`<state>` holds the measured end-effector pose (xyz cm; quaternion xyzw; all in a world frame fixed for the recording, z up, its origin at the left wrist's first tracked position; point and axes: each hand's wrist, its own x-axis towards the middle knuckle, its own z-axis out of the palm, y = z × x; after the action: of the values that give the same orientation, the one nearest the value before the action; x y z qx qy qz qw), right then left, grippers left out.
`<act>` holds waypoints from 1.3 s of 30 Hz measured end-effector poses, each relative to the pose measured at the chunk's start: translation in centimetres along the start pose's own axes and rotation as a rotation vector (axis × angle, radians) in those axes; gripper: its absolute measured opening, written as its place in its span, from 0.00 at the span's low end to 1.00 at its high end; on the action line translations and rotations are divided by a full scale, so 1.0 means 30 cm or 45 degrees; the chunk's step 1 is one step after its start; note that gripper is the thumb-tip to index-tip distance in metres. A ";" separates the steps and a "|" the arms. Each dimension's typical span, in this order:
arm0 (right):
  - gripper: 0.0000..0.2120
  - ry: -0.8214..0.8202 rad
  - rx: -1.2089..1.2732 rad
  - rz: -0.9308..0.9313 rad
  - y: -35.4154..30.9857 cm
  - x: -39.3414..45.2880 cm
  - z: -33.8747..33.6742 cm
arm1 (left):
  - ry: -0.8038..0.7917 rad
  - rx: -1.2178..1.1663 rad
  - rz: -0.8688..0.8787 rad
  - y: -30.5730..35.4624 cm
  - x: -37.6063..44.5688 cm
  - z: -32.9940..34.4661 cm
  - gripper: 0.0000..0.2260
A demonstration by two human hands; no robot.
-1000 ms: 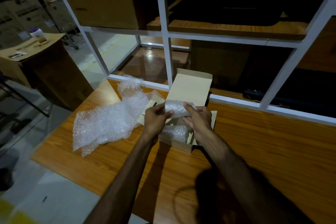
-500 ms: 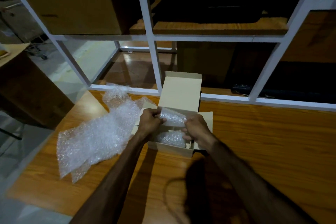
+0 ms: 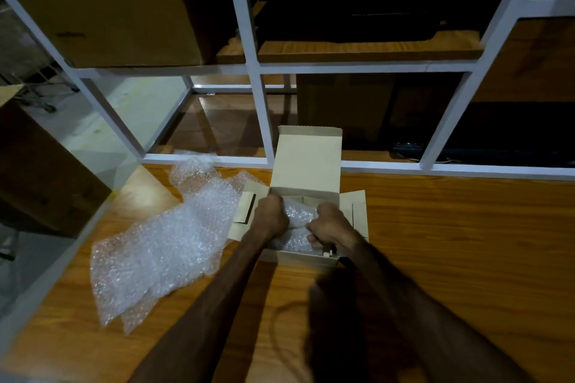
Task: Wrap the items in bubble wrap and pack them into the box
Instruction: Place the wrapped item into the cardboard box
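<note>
A small open box (image 3: 306, 258) sits on the wooden table (image 3: 451, 242) near its far edge, lid flap standing upright and side flaps spread. Both hands are down inside it. The left hand (image 3: 270, 216) and the right hand (image 3: 331, 228) each clench one end of a bubble-wrapped bundle (image 3: 297, 214), pressing it into the box. A second wrapped bundle (image 3: 295, 242) lies in the box, just nearer the front wall. A loose sheet of bubble wrap (image 3: 161, 242) spreads over the table just left of the box, reaching toward the left edge. White shelf bars (image 3: 258, 96) rise beyond the far edge.
</note>
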<state>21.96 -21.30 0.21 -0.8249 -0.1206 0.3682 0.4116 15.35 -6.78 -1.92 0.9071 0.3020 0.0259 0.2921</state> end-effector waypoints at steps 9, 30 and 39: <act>0.27 -0.086 -0.749 -0.196 -0.013 -0.020 -0.022 | -0.046 0.156 0.204 -0.016 -0.068 -0.084 0.13; 0.18 -0.150 -0.634 -0.149 -0.011 0.010 -0.042 | -0.162 0.898 0.448 -0.034 -0.080 -0.105 0.40; 0.31 -0.241 -0.449 -0.020 -0.021 -0.012 -0.090 | -0.119 0.883 0.448 -0.041 -0.086 -0.089 0.41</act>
<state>23.68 -22.66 1.93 -0.8449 -0.2277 0.4142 0.2504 11.99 -6.05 -0.05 0.9901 0.1190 -0.0695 -0.0272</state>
